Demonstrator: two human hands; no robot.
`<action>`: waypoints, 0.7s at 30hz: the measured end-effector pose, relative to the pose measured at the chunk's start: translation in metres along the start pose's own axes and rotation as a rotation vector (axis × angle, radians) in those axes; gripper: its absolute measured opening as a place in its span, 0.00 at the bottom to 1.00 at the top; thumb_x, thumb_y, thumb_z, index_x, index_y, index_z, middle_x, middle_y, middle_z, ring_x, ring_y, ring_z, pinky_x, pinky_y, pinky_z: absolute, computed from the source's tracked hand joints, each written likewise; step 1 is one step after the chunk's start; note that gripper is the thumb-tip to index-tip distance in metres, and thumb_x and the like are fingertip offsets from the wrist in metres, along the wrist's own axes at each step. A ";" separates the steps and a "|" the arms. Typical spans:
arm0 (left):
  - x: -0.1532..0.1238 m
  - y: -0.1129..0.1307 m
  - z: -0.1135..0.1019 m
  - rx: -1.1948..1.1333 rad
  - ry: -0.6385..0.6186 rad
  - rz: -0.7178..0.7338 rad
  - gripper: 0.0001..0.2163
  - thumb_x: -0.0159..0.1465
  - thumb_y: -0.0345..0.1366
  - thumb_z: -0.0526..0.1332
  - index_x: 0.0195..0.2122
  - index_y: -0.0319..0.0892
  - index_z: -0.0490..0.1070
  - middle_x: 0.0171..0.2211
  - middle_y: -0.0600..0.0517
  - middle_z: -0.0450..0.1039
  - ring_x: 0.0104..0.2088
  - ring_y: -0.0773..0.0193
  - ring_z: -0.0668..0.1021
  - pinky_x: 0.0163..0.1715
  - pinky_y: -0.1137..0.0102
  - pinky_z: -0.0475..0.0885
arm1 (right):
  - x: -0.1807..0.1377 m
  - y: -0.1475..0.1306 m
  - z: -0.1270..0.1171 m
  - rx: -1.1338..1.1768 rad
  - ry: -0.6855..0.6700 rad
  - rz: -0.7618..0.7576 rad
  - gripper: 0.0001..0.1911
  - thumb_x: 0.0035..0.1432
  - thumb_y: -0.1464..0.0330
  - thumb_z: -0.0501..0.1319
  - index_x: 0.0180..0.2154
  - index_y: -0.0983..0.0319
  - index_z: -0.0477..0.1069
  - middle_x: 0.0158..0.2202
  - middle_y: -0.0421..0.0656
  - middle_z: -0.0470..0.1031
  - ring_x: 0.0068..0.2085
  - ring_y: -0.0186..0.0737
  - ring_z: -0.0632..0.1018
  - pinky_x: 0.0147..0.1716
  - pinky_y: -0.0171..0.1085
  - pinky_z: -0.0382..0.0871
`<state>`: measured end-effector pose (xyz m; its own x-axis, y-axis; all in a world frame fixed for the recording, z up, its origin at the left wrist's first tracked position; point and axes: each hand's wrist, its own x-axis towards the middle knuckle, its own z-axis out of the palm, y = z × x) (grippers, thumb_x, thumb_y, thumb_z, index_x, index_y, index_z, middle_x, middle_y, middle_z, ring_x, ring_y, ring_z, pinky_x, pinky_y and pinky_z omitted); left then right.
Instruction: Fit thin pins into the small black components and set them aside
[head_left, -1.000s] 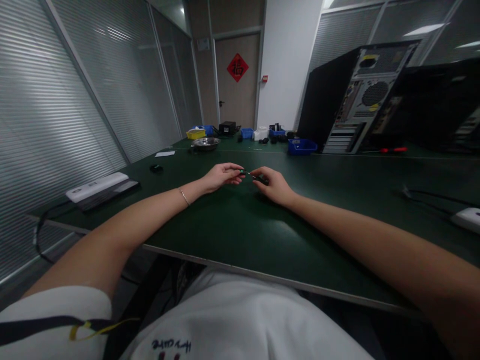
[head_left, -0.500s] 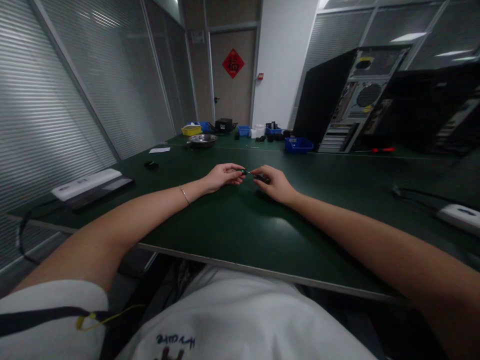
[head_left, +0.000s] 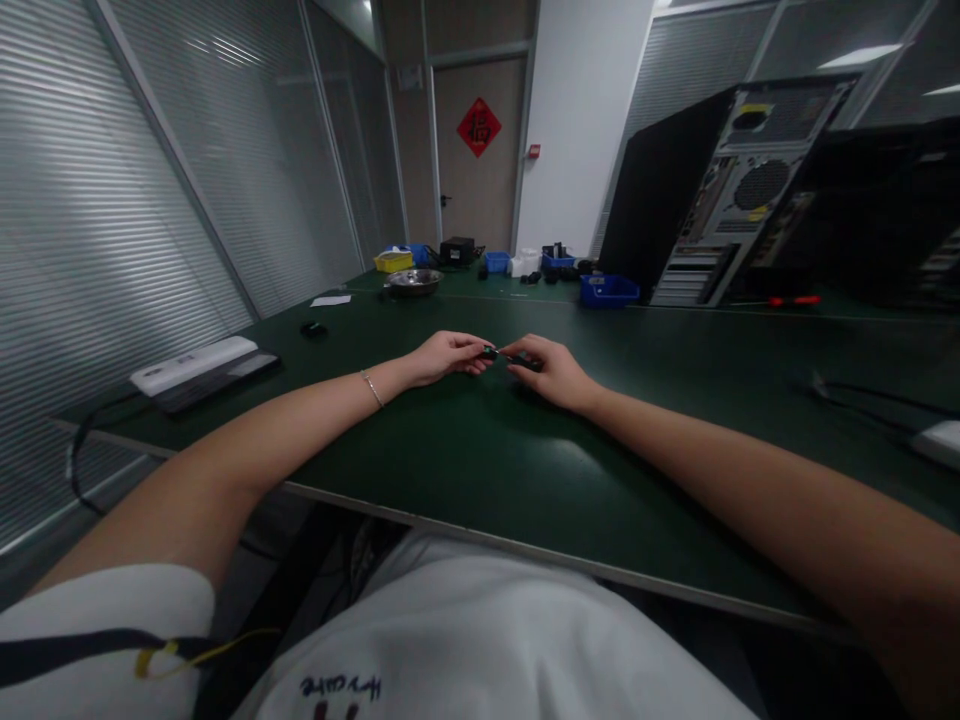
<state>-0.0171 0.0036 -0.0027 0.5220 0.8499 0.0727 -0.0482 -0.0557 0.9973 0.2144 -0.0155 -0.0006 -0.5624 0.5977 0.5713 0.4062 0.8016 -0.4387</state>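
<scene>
left hand (head_left: 444,357): fingertips pinch small dark part (head_left: 490,352) | right hand (head_left: 547,370): fingers curled, pinching part's other end | part: held between hands, just above green table (head_left: 465,450) | computer case (head_left: 712,200): far right

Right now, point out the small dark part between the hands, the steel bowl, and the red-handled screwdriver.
small dark part (head_left: 491,352): head view, on its exposed middle between the fingertips.
steel bowl (head_left: 413,283): head view, on its rim.
red-handled screwdriver (head_left: 796,299): head view, on the red handle.
</scene>
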 end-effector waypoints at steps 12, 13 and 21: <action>-0.002 0.000 -0.007 -0.034 -0.047 -0.016 0.15 0.61 0.34 0.62 0.47 0.34 0.72 0.41 0.39 0.74 0.36 0.65 0.77 0.39 0.69 0.72 | 0.001 0.003 0.002 0.074 -0.005 0.000 0.13 0.54 0.70 0.59 0.43 0.60 0.73 0.41 0.44 0.74 0.39 0.39 0.73 0.38 0.39 0.67; -0.002 0.000 -0.007 -0.038 -0.054 -0.018 0.15 0.61 0.34 0.62 0.47 0.34 0.72 0.42 0.39 0.74 0.36 0.65 0.77 0.39 0.69 0.72 | 0.001 0.003 0.002 0.083 -0.005 -0.001 0.13 0.54 0.69 0.59 0.43 0.60 0.73 0.41 0.44 0.74 0.39 0.39 0.73 0.38 0.39 0.67; -0.002 0.000 -0.005 -0.074 -0.081 -0.017 0.14 0.61 0.34 0.62 0.48 0.34 0.71 0.41 0.40 0.74 0.36 0.66 0.77 0.39 0.69 0.71 | 0.001 0.003 0.004 0.093 -0.016 0.009 0.14 0.56 0.68 0.59 0.45 0.61 0.71 0.42 0.44 0.75 0.39 0.39 0.74 0.39 0.39 0.68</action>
<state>-0.0219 0.0046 -0.0030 0.5900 0.8053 0.0591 -0.0993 -0.0002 0.9951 0.2121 -0.0130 -0.0043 -0.5708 0.6038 0.5565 0.3426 0.7910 -0.5069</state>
